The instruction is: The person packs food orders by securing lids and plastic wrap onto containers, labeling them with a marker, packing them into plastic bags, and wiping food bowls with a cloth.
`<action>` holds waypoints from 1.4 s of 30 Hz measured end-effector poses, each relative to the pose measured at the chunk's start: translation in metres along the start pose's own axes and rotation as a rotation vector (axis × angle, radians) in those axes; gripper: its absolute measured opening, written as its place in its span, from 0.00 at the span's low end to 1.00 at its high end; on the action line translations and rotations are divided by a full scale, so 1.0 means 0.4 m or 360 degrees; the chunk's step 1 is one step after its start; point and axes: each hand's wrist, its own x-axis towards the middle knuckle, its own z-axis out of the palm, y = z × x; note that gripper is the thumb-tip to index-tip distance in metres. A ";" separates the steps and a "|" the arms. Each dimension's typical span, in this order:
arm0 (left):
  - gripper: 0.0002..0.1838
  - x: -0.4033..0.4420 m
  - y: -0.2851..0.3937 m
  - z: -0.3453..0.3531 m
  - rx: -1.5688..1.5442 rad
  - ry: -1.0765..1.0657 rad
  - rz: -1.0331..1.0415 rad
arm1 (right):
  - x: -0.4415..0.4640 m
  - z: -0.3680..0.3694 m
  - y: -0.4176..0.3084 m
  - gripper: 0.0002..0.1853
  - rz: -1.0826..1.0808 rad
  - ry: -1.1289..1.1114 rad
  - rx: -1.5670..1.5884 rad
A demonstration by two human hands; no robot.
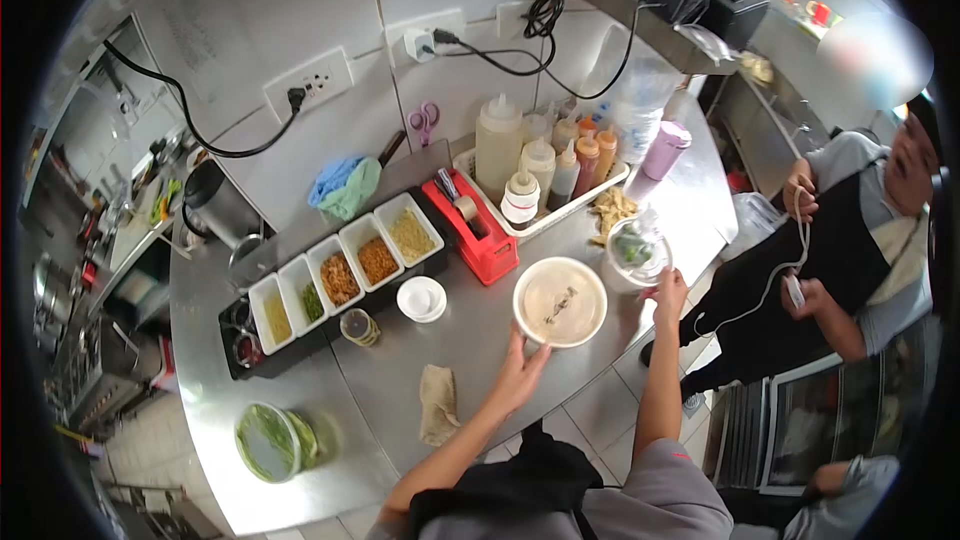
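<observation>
My left hand (520, 377) holds a round white bowl (560, 302) by its near left edge, with thumb and fingers along the rim. A translucent lid with dark marks seems to cover that bowl. To the right, my right hand (668, 292) pinches the near edge of a smaller round tub (638, 254). Clear plastic and something green and white show at the top of this tub; I cannot tell whether it is closed. Beyond the tub lies a heap of pale yellow-brown pieces (612, 212).
A red tape dispenser (485, 245), squeeze bottles (498, 145) in a white tray and a row of filled white containers (375, 258) line the back. A cloth (438, 405) and a tub of greens (268, 442) lie left. A co-worker (840, 230) holding a white cord stands right.
</observation>
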 end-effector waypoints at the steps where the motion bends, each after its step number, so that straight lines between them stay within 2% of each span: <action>1: 0.42 0.029 -0.005 0.037 -0.0020 0.0063 -0.0203 | 0.046 -0.020 0.002 0.15 -0.0033 -0.0001 0.0019; 3: 0.46 0.120 -0.018 0.112 -0.0065 0.0166 -0.0542 | 0.129 -0.034 -0.008 0.14 -0.0035 0.0022 0.0088; 6: 0.51 0.275 -0.131 0.184 0.0142 0.0282 -0.0590 | 0.219 -0.049 -0.029 0.15 0.0007 -0.0016 0.0075; 8: 0.51 0.300 0.000 0.207 0.0116 0.0168 -0.0450 | 0.265 -0.059 -0.033 0.16 0.0047 -0.0077 0.0106; 9: 0.51 0.303 0.048 0.214 0.0104 0.0114 -0.0384 | 0.273 -0.075 -0.051 0.18 0.0158 -0.0196 -0.0042; 10: 0.47 0.313 0.001 0.223 0.0092 0.0219 -0.0303 | 0.282 -0.085 -0.047 0.19 -0.0037 0.0012 -0.0523; 12: 0.41 0.357 -0.115 0.234 0.0079 0.0440 -0.0114 | 0.290 -0.062 -0.079 0.19 -0.0669 0.0375 -0.1109; 13: 0.37 0.348 -0.081 0.215 -0.0062 0.0524 -0.0155 | 0.173 0.003 -0.215 0.17 -0.1080 0.0530 -0.1210; 14: 0.32 0.311 -0.016 0.180 -0.0202 0.0603 -0.0202 | 0.112 0.072 -0.268 0.13 -0.0918 0.0248 -0.0668; 15: 0.27 0.275 0.024 0.146 -0.0339 0.0678 -0.0261 | 0.094 0.140 -0.235 0.09 -0.1009 -0.0242 -0.0132; 16: 0.24 0.269 -0.002 0.108 -0.0320 0.0770 -0.0095 | 0.038 0.214 -0.208 0.07 -0.1114 -0.0599 -0.0137; 17: 0.21 0.279 -0.050 0.063 -0.0299 0.0854 0.0079 | -0.062 0.289 -0.240 0.09 -0.1154 -0.0891 -0.0495; 18: 0.19 0.281 -0.073 0.032 -0.0280 0.0935 0.0257 | -0.116 0.367 -0.251 0.07 -0.1497 -0.1133 -0.0903; 19: 0.19 0.279 -0.059 0.013 0.0042 0.1010 0.0180 | -0.148 0.434 -0.219 0.07 -0.1511 -0.1313 -0.1026; 21: 0.19 0.279 -0.009 -0.023 0.0685 0.1150 0.0023 | -0.168 0.540 -0.145 0.09 -0.1668 -0.1264 -0.1405; 22: 0.20 0.272 0.026 -0.028 0.0768 0.1176 0.0003 | -0.171 0.556 -0.132 0.10 -0.1661 -0.1228 -0.1424; 25: 0.18 0.275 0.022 -0.031 0.0217 0.1206 0.0061 | -0.166 0.575 -0.111 0.13 -0.1578 -0.1182 -0.1423; 26: 0.15 0.303 -0.065 -0.055 0.0278 0.1139 0.0089 | -0.165 0.573 -0.105 0.14 -0.1500 -0.1206 -0.1389; 27: 0.15 0.295 -0.063 -0.044 0.0223 0.1091 0.0049 | -0.167 0.568 -0.099 0.15 -0.1418 -0.1225 -0.1358; 31: 0.14 0.318 -0.009 -0.044 -0.0026 0.0946 0.0016 | -0.157 0.573 -0.117 0.16 -0.0861 -0.1366 -0.1312; 32: 0.14 0.318 -0.006 -0.039 -0.0144 0.0939 -0.0002 | -0.158 0.568 -0.108 0.20 -0.1117 -0.1213 -0.1159; 35: 0.14 0.323 0.002 -0.034 -0.0547 0.0982 -0.0047 | -0.147 0.558 -0.122 0.20 -0.0740 -0.1497 -0.0865; 36: 0.14 0.316 -0.002 -0.032 -0.0691 0.1008 -0.0080 | -0.171 0.528 -0.130 0.19 -0.0535 -0.1513 -0.0552; 38: 0.16 0.313 -0.014 -0.050 -0.0712 0.0950 -0.0109 | -0.199 0.431 -0.137 0.16 -0.0180 -0.1742 -0.0298; 40: 0.18 0.321 0.003 -0.067 -0.0816 0.0892 -0.0132 | -0.226 0.320 -0.119 0.14 0.0315 -0.1796 -0.0380; 42: 0.21 0.306 0.032 -0.064 -0.1004 0.0838 -0.0197 | -0.254 0.218 -0.107 0.15 0.0367 -0.1866 -0.0475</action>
